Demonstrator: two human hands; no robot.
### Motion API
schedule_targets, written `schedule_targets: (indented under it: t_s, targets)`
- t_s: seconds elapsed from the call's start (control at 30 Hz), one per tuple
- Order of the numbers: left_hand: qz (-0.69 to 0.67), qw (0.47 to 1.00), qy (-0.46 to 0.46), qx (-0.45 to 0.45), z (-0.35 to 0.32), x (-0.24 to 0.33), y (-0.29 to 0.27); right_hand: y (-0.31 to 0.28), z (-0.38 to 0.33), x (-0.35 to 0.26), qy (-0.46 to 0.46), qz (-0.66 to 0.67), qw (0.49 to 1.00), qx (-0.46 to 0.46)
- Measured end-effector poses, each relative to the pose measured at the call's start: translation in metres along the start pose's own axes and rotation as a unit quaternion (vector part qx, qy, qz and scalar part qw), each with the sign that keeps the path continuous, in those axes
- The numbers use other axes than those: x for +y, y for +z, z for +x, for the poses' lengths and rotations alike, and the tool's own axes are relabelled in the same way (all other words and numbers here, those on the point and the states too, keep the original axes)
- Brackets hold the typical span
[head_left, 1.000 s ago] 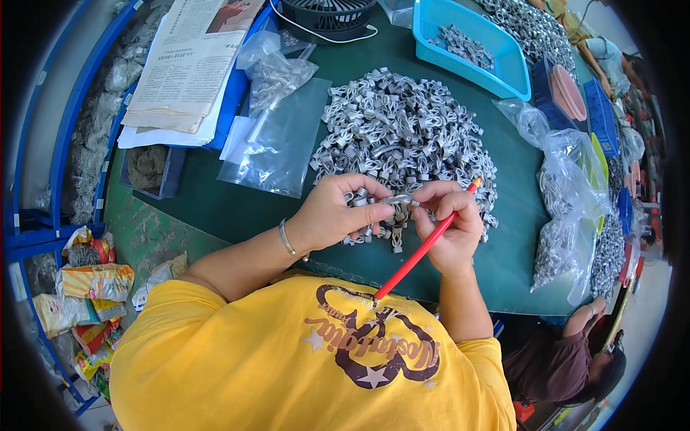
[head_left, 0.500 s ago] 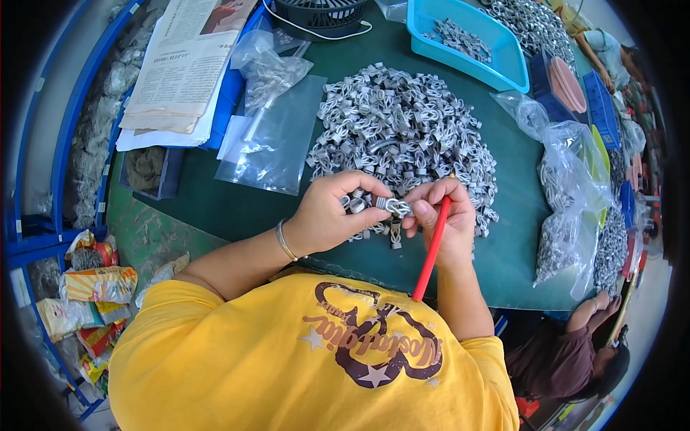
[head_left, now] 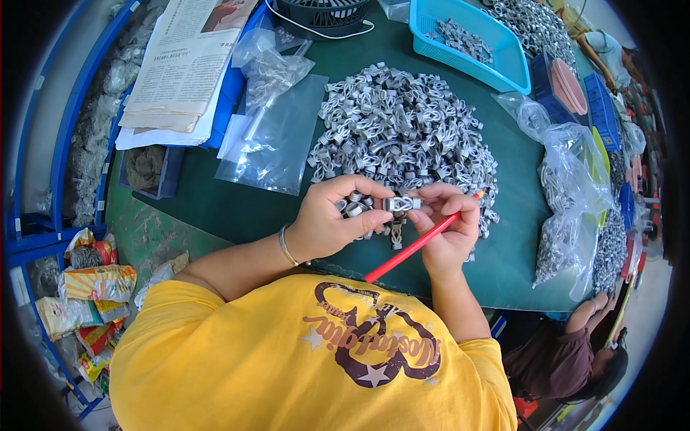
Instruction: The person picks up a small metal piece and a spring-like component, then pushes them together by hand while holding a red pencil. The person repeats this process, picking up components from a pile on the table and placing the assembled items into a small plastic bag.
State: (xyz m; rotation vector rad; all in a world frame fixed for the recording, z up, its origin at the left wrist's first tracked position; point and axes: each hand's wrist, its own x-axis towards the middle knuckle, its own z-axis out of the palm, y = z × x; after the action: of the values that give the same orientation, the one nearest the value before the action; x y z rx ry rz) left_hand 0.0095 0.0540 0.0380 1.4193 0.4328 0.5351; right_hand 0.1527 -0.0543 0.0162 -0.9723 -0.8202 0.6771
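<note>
Between the thumb and forefinger of my left hand [head_left: 327, 215] is a small grey metal part with a ribbed end and twisted loops [head_left: 401, 204]. My right hand [head_left: 447, 226] pinches the far end of the same part. A slim red pencil [head_left: 413, 247] also lies through the right hand's fingers, its pale tip up to the right and its long end slanting down left. Just beyond both hands spreads a large pile of similar metal parts [head_left: 402, 129]. More parts show in the gap of my left hand; whether the palm holds any is hidden.
A turquoise basket [head_left: 471, 61] holds some parts at the back right. Clear plastic bags [head_left: 568, 208] of parts lie on the right, an empty-looking bag [head_left: 277, 154] on the left. Newspapers [head_left: 176, 79] rest near a black fan [head_left: 323, 14]. Another person [head_left: 564, 359] sits at lower right.
The metal part has turned and now lies level between both hands. The red pencil has swung from steep to slanting, its lower end moving left and up.
</note>
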Motion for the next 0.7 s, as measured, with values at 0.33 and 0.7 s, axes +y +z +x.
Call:
schedule_targets:
  t_s: [0.33, 0.7]
  targets:
    - [-0.437, 0.87, -0.226, -0.017, -0.003, -0.019, -0.016, 0.011, 0.016, -0.009, -0.136, -0.145, 0.973, -0.116]
    - [-0.315, 0.934, -0.152, 0.078, 0.001, -0.01, -0.037, 0.018, 0.066, 0.011, -0.171, -0.605, 0.744, -0.226]
